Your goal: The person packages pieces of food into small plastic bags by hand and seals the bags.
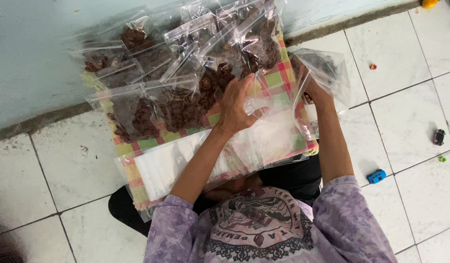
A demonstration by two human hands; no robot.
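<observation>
My left hand [236,104] lies open on seven filled bags [186,92]; beside them, my right hand [312,90] grips one clear bag [325,73].

**Toys scattered on the tiled floor**

A white tiled floor [410,122] meets a pale blue wall [30,58]. On the tiles lie a blue toy car [376,176], a dark toy car [438,137], a small green piece [442,159] and a small red piece [373,66], all well apart.

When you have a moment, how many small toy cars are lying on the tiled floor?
2: a blue toy car beside the person's right sleeve, and a dark toy car near the picture's right edge. Others may be hidden.
</observation>
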